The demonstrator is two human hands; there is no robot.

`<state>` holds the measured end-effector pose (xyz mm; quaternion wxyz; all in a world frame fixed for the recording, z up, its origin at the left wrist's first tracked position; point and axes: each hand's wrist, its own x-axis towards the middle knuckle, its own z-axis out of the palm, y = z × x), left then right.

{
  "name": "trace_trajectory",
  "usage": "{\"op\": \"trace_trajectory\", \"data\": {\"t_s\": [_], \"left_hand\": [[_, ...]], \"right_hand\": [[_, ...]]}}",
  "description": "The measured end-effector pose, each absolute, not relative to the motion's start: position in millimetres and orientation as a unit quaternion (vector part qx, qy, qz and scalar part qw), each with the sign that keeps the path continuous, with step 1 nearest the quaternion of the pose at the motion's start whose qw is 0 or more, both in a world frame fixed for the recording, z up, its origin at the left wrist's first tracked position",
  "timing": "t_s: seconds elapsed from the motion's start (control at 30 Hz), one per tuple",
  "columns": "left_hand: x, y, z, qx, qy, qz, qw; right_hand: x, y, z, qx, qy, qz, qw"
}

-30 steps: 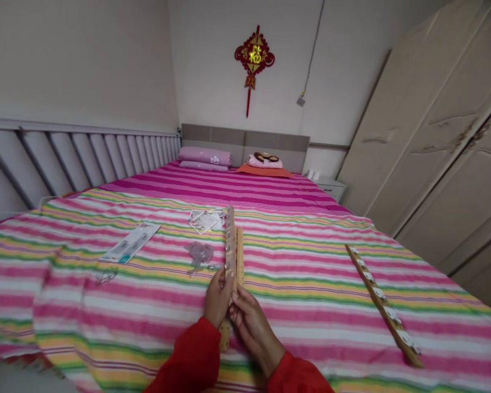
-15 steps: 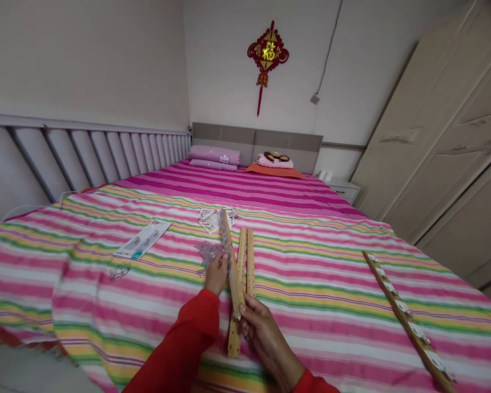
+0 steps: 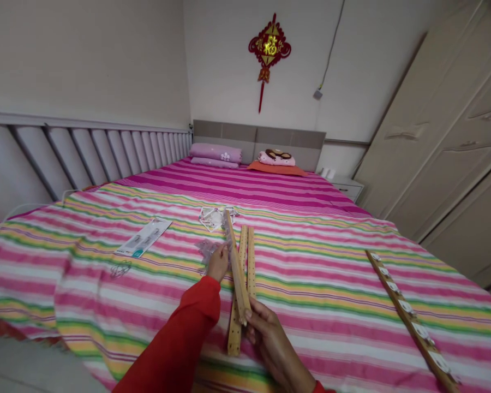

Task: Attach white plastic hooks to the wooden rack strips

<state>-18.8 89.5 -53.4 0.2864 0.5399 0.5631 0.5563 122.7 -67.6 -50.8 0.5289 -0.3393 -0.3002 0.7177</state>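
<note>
A long wooden strip slants over the bed, its near end raised toward me. My right hand is closed round that near end, thumb on top. Farther up, at the strip's left side, my left hand is closed with its fingers pinched on the edge, where some clear plastic shows. Two more wooden strips with rows of small holes lie below: one partly covered strip under the held piece and another strip just right of it. A crumpled clear plastic bag lies beside my left hand.
A wooden rail with white hooks lies at the right on the striped bedspread. To the left are a flat package and a thin wire bundle. Small white parts lie beyond the strips.
The near end of the held strip has swung slightly right, with my right hand moving along. My left hand has risen a little on the strip's edge.
</note>
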Motion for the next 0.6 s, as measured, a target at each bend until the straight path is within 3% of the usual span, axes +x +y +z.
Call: {"op": "trace_trajectory", "data": {"t_s": [0.23, 0.47, 0.6], "left_hand": [[-38, 94, -43, 0.531, 0.586, 0.544, 0.280], [-30, 82, -33, 0.585, 0.622, 0.501, 0.142], [-24, 90, -34, 0.537, 0.611, 0.541, 0.213]], "right_hand": [[129, -78, -48, -0.344, -0.239, 0.740, 0.526], [124, -78, -48, -0.343, -0.261, 0.730, 0.531], [124, -82, -51, -0.339, -0.293, 0.727, 0.521]]}}
